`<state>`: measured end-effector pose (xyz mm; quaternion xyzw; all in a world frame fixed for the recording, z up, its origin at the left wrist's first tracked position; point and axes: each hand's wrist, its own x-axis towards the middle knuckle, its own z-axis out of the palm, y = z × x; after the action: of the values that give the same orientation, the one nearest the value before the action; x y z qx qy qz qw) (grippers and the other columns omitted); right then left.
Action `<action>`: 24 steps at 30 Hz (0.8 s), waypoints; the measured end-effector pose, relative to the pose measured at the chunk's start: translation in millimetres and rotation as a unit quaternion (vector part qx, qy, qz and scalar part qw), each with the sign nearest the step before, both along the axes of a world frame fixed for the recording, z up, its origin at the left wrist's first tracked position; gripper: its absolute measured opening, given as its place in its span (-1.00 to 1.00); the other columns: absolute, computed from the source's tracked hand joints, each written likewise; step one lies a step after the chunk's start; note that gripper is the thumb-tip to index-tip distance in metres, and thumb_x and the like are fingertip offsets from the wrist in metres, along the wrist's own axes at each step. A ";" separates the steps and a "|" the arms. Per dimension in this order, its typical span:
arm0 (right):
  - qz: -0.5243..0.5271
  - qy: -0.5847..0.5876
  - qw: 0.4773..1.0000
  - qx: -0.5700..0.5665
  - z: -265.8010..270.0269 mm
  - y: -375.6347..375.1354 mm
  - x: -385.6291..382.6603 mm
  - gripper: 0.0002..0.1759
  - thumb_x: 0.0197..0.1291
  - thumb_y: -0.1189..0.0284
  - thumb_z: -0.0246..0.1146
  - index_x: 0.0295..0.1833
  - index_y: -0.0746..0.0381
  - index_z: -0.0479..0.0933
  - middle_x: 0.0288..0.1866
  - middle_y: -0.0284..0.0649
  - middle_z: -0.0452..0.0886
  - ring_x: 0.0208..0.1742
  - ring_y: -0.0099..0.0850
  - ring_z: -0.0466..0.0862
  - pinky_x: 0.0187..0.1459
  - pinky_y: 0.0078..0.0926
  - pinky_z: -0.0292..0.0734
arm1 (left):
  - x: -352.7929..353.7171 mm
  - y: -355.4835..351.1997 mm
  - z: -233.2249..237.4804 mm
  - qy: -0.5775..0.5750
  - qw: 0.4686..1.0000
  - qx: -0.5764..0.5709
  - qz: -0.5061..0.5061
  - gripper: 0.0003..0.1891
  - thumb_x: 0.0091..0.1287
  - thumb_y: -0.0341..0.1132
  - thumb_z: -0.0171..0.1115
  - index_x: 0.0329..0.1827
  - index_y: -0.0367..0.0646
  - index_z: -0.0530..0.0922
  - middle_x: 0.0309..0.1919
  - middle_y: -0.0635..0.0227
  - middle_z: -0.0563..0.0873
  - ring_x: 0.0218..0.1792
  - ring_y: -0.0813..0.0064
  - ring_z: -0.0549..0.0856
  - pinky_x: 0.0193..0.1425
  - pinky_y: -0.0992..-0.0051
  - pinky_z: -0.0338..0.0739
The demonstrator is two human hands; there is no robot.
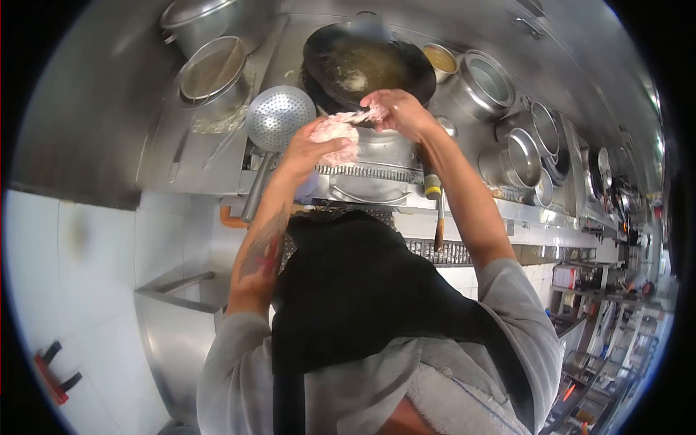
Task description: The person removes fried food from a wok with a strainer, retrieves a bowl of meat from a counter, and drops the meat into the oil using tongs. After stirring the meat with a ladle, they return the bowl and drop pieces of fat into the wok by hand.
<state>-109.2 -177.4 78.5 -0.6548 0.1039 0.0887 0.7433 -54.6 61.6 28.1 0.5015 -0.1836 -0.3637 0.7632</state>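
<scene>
1. Left hand [308, 156] fingers clamped on soft pink lump of raw mince [335, 134], above counter's [217, 156] near edge.
2. Right hand [402, 116] fingers pinched a strand off it, beside black round wok [406, 61].
3. Judged portioning; next needs low release.

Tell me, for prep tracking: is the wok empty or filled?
Partly filled: the wok holds yellowish liquid with pale bits in it.

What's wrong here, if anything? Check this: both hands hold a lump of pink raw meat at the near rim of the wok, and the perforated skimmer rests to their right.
One thing is wrong. The head view shows the perforated skimmer resting to the left of the hands, not to their right. The rest stands: the left hand and the right hand hold the lump of pink raw meat at the near rim of the wok.
</scene>
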 end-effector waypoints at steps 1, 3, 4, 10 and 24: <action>-0.017 -0.011 0.998 -0.060 -2.3 -2.3 3.8 -0.61 0.44 0.18 0.15 -0.14 0.35 0.56 -0.35 -0.33 0.53 -0.39 -0.52 0.52 -0.24 -0.52 0.63 | 0.7 1.9 0.1 -0.011 1.000 -0.002 0.008 -0.52 0.16 -0.53 0.45 0.15 -0.35 0.52 -0.05 0.25 0.72 -0.08 0.48 0.73 0.05 0.49 0.63; -0.035 0.016 0.994 -0.103 -0.5 1.1 6.8 -0.60 0.46 0.18 0.14 -0.20 0.35 0.53 -0.33 -0.27 0.56 -0.37 -0.50 0.56 -0.24 -0.50 0.64 | 3.8 5.5 -10.8 0.011 1.000 -0.014 0.025 -0.54 0.18 -0.55 0.43 0.16 -0.34 0.51 -0.06 0.25 0.72 -0.08 0.47 0.73 0.06 0.48 0.64; -0.047 0.042 0.987 -0.146 2.5 0.8 7.4 -0.59 0.47 0.19 0.12 -0.27 0.35 0.50 -0.30 -0.22 0.59 -0.34 -0.47 0.61 -0.25 -0.48 0.65 | 7.6 7.4 -14.6 0.032 0.998 -0.027 0.048 -0.55 0.20 -0.56 0.41 0.16 -0.33 0.51 -0.07 0.25 0.72 -0.08 0.45 0.74 0.06 0.47 0.65; -0.095 -0.027 0.994 -0.041 -27.9 -65.9 20.0 -0.78 0.38 0.38 0.19 -0.08 0.35 0.45 -0.13 -0.06 0.65 -0.23 -0.42 0.71 -0.20 -0.41 0.70 | 9.4 23.9 -16.1 0.065 0.996 -0.016 0.063 -0.54 0.27 -0.62 0.31 0.24 -0.33 0.46 0.04 0.18 0.66 0.04 0.37 0.70 0.14 0.36 0.66; -0.055 -0.076 0.700 -0.708 -55.2 -75.4 48.2 -0.63 0.29 0.20 0.17 -0.07 0.26 0.69 -0.07 0.03 0.71 0.07 0.02 0.65 0.15 -0.17 0.50 | -9.1 14.5 -13.6 0.042 0.997 0.005 0.069 -0.52 0.29 -0.55 0.32 0.28 -0.24 0.45 0.05 0.27 0.66 0.00 0.43 0.70 0.04 0.43 0.65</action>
<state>-61.0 -252.8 23.3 -0.9856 0.1153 -0.1023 0.0702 -63.6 76.1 14.5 0.5009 -0.1148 -0.3319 0.7910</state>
